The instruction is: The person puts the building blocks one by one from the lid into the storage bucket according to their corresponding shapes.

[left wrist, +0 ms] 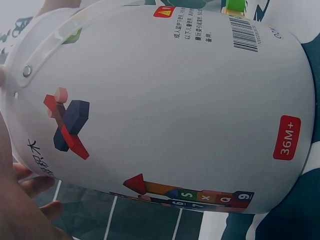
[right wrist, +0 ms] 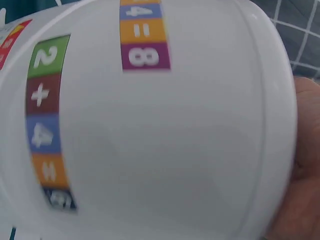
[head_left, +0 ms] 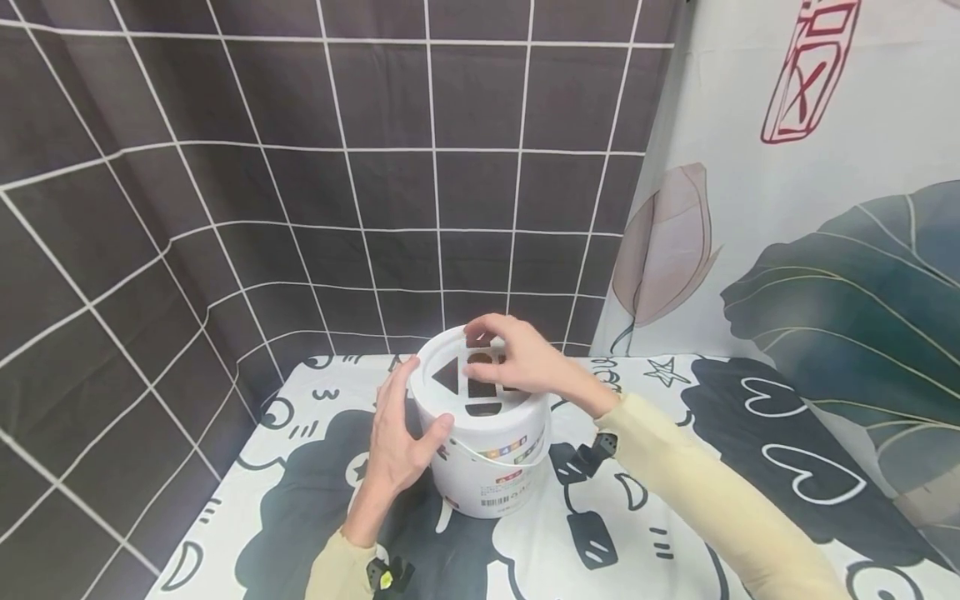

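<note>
A white lidded toy bucket stands upright, printed with coloured number blocks, a barcode and a red "36M+" label. Cut-outs, among them a triangle and an arch, pierce its white lid. My left hand holds the bucket's upper left side, thumb at the front rim and fingers round the left. Above the lid, my right hand has thumb and fingers bent, their tips at two openings, gripping the lid between them. What lies inside the bucket is hidden. Its white strap handle hangs down the side.
The bucket stands on a black-and-white cartoon cloth over the table. Behind it hangs a dark curtain with a white grid. A pale cloth with leaf prints hangs at the right. Dark wrist cameras sit on both wrists.
</note>
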A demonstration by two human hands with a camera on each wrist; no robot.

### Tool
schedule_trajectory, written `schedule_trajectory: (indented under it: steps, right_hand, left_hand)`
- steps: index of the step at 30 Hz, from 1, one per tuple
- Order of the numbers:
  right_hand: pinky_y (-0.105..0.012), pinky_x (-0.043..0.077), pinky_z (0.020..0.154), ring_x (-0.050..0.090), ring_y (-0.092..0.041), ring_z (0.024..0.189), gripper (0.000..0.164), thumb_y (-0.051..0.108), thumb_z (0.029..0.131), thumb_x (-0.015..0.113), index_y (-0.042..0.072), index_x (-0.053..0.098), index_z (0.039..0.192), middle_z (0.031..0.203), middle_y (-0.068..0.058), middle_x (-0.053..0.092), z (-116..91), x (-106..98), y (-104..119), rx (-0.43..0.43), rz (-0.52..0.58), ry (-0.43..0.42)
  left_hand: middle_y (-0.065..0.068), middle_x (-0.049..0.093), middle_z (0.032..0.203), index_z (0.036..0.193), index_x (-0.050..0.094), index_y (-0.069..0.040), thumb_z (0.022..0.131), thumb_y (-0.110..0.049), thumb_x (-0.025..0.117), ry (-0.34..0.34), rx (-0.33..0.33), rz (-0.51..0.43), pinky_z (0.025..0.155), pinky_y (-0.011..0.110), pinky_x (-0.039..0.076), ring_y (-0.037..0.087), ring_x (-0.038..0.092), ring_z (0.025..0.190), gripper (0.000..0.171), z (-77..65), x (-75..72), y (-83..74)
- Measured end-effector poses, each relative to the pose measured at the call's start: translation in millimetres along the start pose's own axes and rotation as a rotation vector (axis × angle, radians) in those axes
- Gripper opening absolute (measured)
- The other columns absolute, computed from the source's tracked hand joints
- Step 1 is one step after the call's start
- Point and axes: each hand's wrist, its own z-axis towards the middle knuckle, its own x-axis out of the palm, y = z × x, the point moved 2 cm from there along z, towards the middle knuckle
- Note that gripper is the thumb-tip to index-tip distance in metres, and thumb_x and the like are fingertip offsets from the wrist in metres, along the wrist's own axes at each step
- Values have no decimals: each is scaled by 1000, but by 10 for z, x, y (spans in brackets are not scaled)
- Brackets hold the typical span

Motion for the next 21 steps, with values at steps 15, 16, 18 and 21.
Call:
schedule_trajectory:
  steps: [15, 16, 18, 21]
  right_hand:
    - [-41, 42, 80, 59, -25, 96, 31, 3, 91, 66, -4, 61, 120, 111, -16, 68, -870, -601, -730, 255, 44, -258]
    - [-40, 41, 79, 59, -25, 96, 30, 4, 92, 66, -5, 61, 120, 111, -16, 68, -937, -617, -786, 276, 30, -264]
    - [-39, 41, 79, 59, -27, 97, 30, 5, 92, 65, -5, 61, 121, 112, -18, 67, -1074, -636, -891, 317, 13, -268]
    - [-40, 41, 79, 61, -32, 99, 30, 5, 93, 65, -5, 61, 120, 113, -20, 66, -1275, -635, -1024, 366, -15, -273]
  left_hand:
    - [17, 45, 150, 148, 44, -6, 79, -42, 66, -23, 1, -21, 108, 66, 26, 37, 35, 140, 82, -10, 19, -3]
    - [17, 45, 150, 148, 43, -6, 79, -43, 66, -23, 1, -21, 108, 66, 26, 37, 34, 141, 82, -10, 21, 1]
    - [17, 45, 150, 149, 43, -6, 79, -43, 66, -21, 0, -20, 109, 66, 26, 37, 34, 141, 82, -12, 25, 1]
    - [17, 45, 150, 149, 43, -6, 80, -44, 66, -19, 1, -20, 109, 66, 25, 37, 32, 142, 82, -17, 36, 8]
